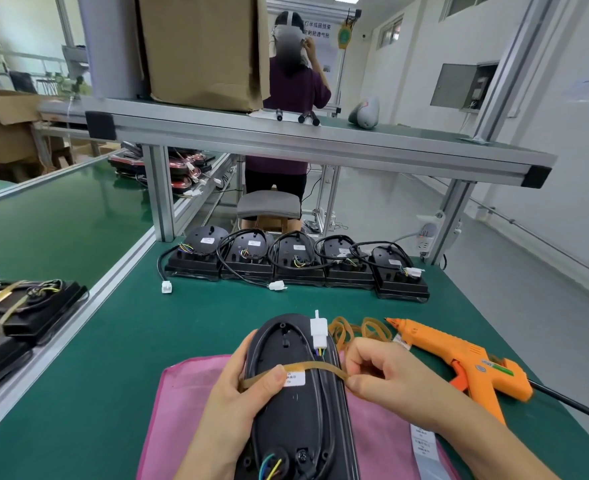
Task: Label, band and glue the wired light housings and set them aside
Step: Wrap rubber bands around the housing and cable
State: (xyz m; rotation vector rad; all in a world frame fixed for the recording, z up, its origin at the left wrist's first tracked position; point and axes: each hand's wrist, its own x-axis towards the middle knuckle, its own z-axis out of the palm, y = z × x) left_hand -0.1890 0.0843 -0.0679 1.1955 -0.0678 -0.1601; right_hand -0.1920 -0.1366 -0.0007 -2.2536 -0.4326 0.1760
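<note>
On a pink cloth (189, 393) at the near edge of the green bench (113, 341), I am at the banding step. The light housing (286, 420) lies lengthways between my hands, back up, its label (294, 379) already stuck on. My left hand (237, 393) curls round the housing's left flank, thumb pinning a rubber band (306, 367) against it. My right hand (390, 372) pinches the band's other end between thumb and forefinger, stretching it across the housing. Next, I judge, the band must hook over the right edge to trap the lead with its white connector (319, 329). The glue gun (466, 362) lies to the right, untouched.
</note>
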